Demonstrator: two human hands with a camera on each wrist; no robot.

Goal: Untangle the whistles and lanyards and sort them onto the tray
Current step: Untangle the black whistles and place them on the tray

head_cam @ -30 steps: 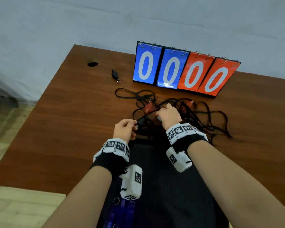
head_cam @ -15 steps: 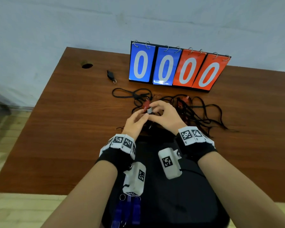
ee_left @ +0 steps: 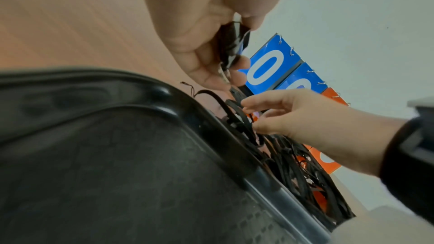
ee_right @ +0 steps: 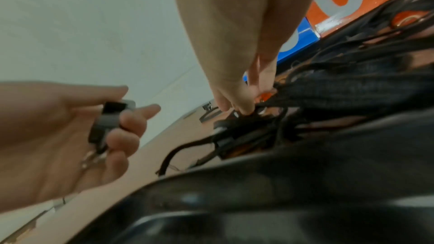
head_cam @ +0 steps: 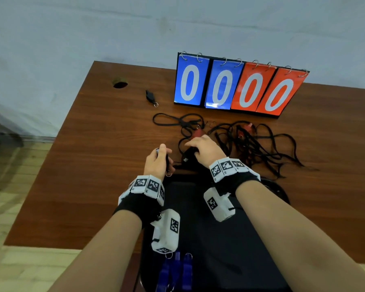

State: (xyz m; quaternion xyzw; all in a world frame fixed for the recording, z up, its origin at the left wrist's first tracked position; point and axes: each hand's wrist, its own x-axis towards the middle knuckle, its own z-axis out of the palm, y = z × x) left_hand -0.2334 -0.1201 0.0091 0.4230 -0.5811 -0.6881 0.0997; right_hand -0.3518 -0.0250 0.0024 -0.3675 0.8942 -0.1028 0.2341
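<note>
My left hand (head_cam: 159,160) grips a black whistle (ee_left: 231,44) with a metal ring hanging under it, held just left of the tangle. The whistle carries no lanyard. My right hand (head_cam: 200,146) reaches down into the tangle of black lanyards (head_cam: 261,150), its fingertips (ee_right: 244,110) touching straps and a clip beside a red whistle (head_cam: 198,133). A second red whistle (head_cam: 248,128) lies further right in the tangle. The black tray (head_cam: 219,249) sits below my wrists, with blue whistles (head_cam: 175,268) at its near left corner.
A flip scoreboard (head_cam: 236,87) showing zeros stands at the table's back edge. One loose black whistle (head_cam: 150,95) lies left of it, near a cable hole (head_cam: 120,84). The brown table ends at the left and front, with floor beyond.
Both hands held the black whistle together half a second ago. Now the left hand has drawn it away to the left, and the right hand has gone back onto the tangle.
</note>
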